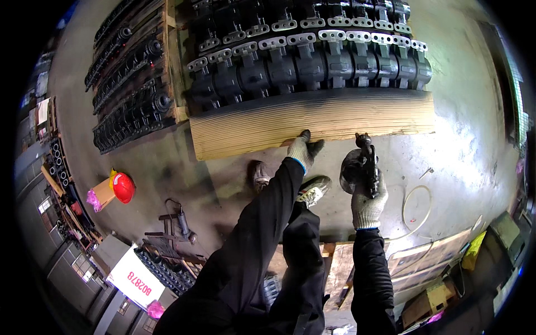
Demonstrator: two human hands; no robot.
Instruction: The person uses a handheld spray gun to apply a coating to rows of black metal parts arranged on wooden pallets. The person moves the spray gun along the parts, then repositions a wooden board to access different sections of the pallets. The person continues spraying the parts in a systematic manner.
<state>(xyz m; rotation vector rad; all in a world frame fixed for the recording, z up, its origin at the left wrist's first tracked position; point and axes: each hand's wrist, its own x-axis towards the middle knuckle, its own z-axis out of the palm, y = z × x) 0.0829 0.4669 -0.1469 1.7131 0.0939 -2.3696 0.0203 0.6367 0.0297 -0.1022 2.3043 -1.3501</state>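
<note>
My left hand point(301, 149), in a pale knit glove with dark, stained fingertips, grips the near edge of a long ribbed cardboard sheet point(312, 118). A dark paint stain runs along the sheet's far edge. Beyond it stand rows of black metal rollers point(310, 67) with pale, holed mounting plates. In my gloved right hand point(368, 207) is a dark spray gun point(369, 164) with a round cup on its left side. The gun's nozzle points away from me, close to the sheet's near edge. My fingers around its handle are partly hidden.
More black parts lie on a wooden pallet point(172, 61) at the far left. A red helmet point(123, 187) rests by a cardboard box. Nearer are a grinder-like tool point(183, 223) and a white sign point(137, 277). A pale hose point(429, 204) curls on the floor at right, near wooden pallets point(430, 257).
</note>
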